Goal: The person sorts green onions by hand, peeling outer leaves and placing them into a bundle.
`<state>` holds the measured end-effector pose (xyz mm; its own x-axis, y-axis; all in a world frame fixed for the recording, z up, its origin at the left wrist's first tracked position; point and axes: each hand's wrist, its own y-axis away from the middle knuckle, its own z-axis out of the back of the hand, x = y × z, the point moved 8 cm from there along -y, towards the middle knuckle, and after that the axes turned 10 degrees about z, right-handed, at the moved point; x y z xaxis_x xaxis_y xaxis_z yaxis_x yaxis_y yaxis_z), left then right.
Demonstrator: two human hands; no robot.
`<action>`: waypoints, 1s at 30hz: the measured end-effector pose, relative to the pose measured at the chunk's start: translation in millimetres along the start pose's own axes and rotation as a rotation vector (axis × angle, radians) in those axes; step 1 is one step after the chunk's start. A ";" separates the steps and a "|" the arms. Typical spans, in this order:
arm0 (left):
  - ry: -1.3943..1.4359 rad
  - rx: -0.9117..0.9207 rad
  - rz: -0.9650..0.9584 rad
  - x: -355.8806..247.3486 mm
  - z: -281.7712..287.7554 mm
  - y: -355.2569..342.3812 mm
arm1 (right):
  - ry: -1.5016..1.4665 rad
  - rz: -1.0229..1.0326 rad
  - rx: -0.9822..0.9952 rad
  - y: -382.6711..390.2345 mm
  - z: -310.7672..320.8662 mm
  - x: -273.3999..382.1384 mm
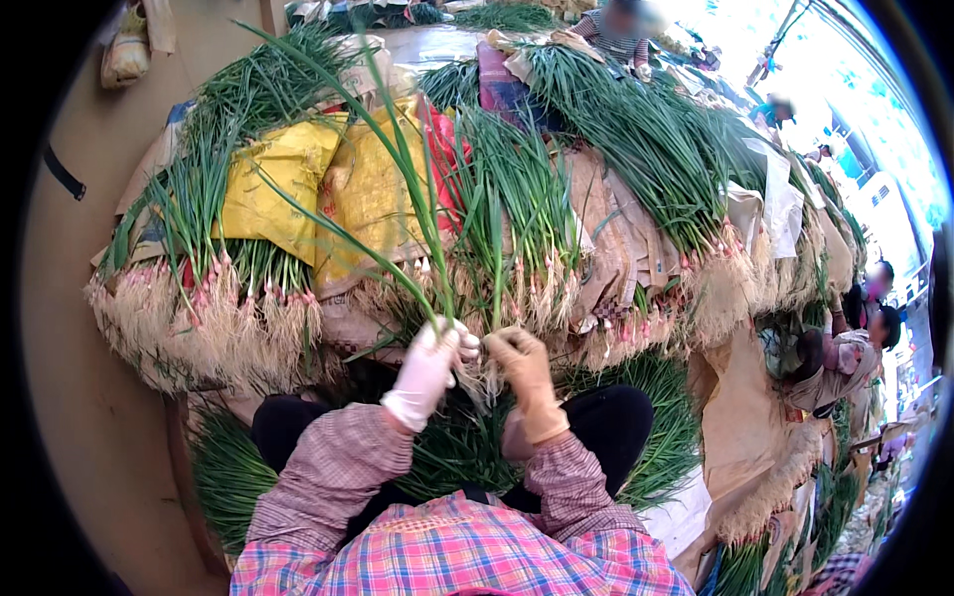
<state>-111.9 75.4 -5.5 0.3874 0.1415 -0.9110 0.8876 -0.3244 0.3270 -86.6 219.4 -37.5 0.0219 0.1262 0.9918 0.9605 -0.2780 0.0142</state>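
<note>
My left hand point(424, 372), in a pale pinkish-white glove, is closed around a few long green onions point(429, 238). Their leaves rise up and lean to the left over the pile. Close beside it, my right hand point(524, 377) wears a tan glove and has its fingers pinched at the base of a single green onion point(497, 268). Pale stringy roots point(485, 380) hang between the two hands. Just beyond my hands, rows of green onions point(537, 268) lie with pinkish bulbs and roots toward me.
Yellow sacks point(373, 189) and brown sacking point(601, 223) lie among the bundles. More green onions point(224, 477) are heaped low beside my knees. A brown floor point(109, 397) runs along the left. Other people point(850, 363) sit among the piles at right and far back.
</note>
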 end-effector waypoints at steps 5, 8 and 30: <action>0.290 0.189 0.202 57.1 -13.7 -8.0 | -0.286 -0.148 0.059 -1.8 -18.2 -23.9; 0.398 0.289 0.279 55.0 -13.6 -7.1 | -0.704 -0.239 0.074 -26.5 -30.9 -32.7; -0.337 -0.131 0.017 65.3 16.0 -5.5 | 1.115 0.529 0.449 -25.7 -72.9 30.0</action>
<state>-95.5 71.5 -70.8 0.3176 -0.1857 -0.9299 0.9146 -0.1988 0.3520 -130.8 161.0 1.2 0.3905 -0.8091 0.4391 0.9192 0.3158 -0.2353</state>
